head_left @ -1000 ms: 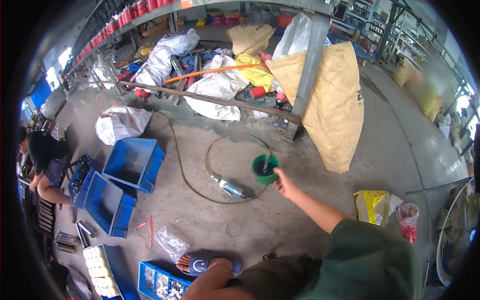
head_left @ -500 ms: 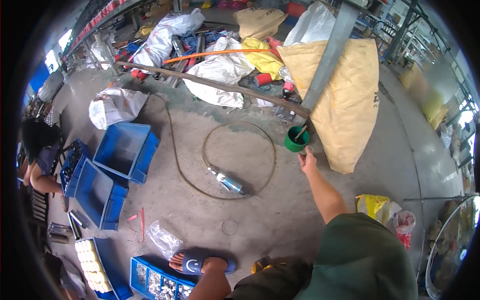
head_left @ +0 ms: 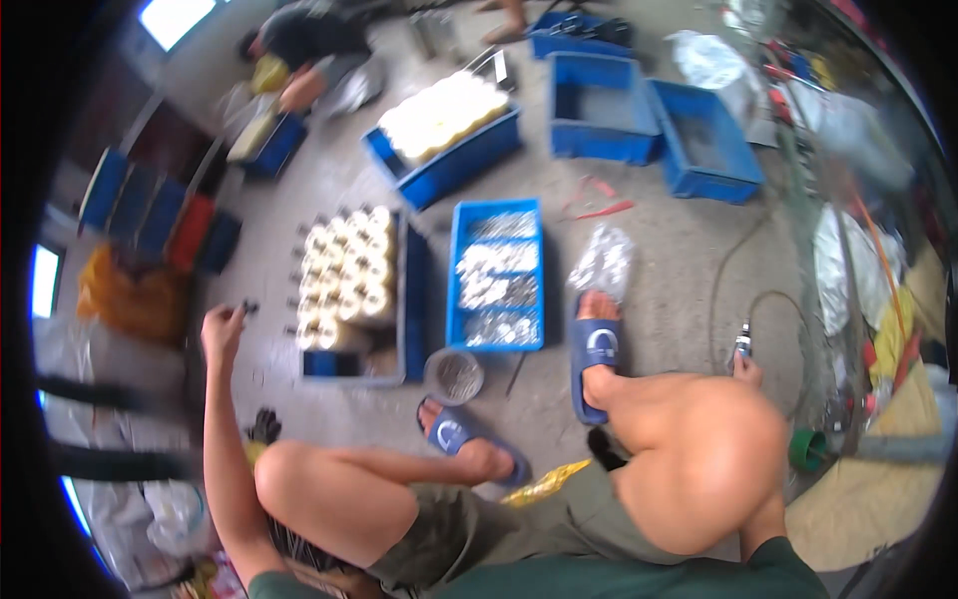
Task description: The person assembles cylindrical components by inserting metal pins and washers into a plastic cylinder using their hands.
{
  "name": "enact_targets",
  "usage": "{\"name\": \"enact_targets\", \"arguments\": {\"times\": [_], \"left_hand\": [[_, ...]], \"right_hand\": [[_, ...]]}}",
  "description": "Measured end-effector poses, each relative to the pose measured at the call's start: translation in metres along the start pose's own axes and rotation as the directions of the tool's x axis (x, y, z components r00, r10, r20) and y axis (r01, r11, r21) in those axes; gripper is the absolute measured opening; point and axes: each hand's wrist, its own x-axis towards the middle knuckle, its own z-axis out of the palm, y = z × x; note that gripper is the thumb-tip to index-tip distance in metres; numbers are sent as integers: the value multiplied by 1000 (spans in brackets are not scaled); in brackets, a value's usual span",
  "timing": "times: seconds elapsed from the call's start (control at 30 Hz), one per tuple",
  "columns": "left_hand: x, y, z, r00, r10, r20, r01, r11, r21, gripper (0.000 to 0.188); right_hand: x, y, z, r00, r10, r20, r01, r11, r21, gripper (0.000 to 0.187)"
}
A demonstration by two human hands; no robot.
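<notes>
At the left, my left hand (head_left: 222, 331) pinches a small black part (head_left: 249, 307) between thumb and fingers. My right hand (head_left: 746, 370), beyond my right knee, is closed round a pneumatic screwdriver (head_left: 743, 341), silver and blue; my leg hides part of that arm. Its hose (head_left: 720, 290) loops over the floor. Between my hands stands a blue crate (head_left: 404, 299) of white cylindrical pieces (head_left: 349, 262) in rows, with dark stubs along the left side. Right of it lies a divided blue tray (head_left: 544, 270) of small metal parts.
A round tub (head_left: 454, 375) of small parts stands by my left foot. Farther off are another blue crate (head_left: 449, 182) of white pieces and two blue bins (head_left: 604, 140), (head_left: 714, 175). A green cup (head_left: 806, 450) sits at the right. Another person (head_left: 314, 50) crouches at the far left.
My view has swung left toward the crates. My right hand has left the green cup and now holds the screwdriver that lay on the floor. My left hand has come into view with a black part.
</notes>
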Motion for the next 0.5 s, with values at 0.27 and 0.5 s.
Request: {"name": "enact_targets", "arguments": {"times": [0.27,0.5], "left_hand": [[-87,-31,79,969,245,31,-247,968,49,49],[-117,46,108,909,345,232,-376,920,106,50]], "right_hand": [[25,-330,83,760,-247,602,498,816,-294,36],[67,-395,209,675,-526,517,393,850,351,54]]}}
